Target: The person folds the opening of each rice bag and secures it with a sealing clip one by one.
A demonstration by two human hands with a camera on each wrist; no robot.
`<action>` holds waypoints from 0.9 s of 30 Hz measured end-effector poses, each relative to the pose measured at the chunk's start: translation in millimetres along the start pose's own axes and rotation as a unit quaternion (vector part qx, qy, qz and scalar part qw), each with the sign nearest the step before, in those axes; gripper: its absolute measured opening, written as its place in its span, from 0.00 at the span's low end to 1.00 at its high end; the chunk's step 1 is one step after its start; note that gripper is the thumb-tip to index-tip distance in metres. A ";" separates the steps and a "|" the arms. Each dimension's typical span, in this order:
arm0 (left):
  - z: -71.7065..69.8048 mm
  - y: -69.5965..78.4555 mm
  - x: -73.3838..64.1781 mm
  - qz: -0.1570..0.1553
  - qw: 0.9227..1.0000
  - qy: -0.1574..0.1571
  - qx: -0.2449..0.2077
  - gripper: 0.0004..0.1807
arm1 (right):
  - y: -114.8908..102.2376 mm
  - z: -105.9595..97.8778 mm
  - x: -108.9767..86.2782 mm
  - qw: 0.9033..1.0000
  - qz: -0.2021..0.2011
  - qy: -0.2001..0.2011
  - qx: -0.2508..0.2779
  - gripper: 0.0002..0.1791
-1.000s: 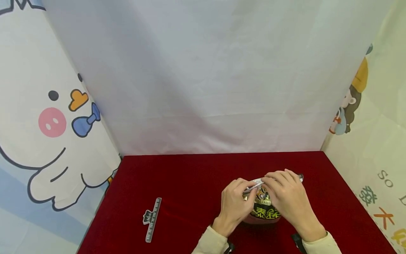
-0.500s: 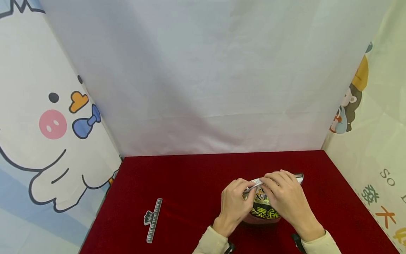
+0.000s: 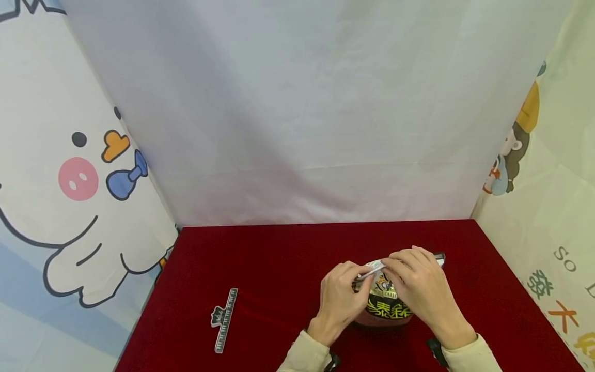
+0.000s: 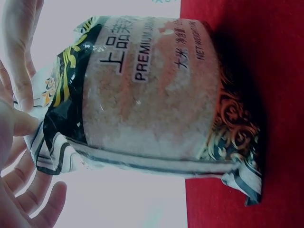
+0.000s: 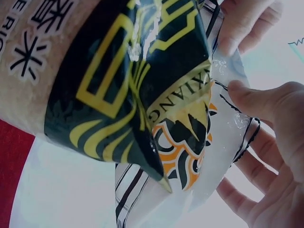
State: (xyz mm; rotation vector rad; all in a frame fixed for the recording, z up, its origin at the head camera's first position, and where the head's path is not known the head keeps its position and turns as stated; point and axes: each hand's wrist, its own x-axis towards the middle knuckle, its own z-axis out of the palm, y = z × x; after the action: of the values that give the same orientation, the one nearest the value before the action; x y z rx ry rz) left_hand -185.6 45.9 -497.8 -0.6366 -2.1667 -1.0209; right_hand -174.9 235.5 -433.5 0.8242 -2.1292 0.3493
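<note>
A plastic bag of rice stands upright on the red cloth, with a black, yellow and gold upper band and a whitish top strip. My left hand pinches the left part of the top strip between thumb and fingers. On the other side, my right hand pinches the same strip with its thumb and fingertips. The left wrist view shows the see-through front of the rice bag with pale grains inside. In the right wrist view the top of the bag is folded over between the hands.
A long clip with a piano-key pattern lies on the red tablecloth, to the left of the hands. White curtain closes off the back, and printed cloths hang at both sides.
My left hand has shifted slightly to the left along with its end of the bag's top strip. The right hand keeps nearly the same place, and the clip lies still.
</note>
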 end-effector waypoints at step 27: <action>-8.8 -15.6 -13.1 -0.016 1.000 -0.002 0.017 0.05 | 3.2 -3.0 -3.3 1.000 0.015 0.000 -0.001 0.19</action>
State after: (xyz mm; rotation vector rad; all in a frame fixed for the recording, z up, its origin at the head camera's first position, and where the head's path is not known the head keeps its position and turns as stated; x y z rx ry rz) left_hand -183.9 27.8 -510.6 -0.5914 -2.1995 -0.9975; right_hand -173.7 240.9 -434.0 0.7908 -2.1441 0.3620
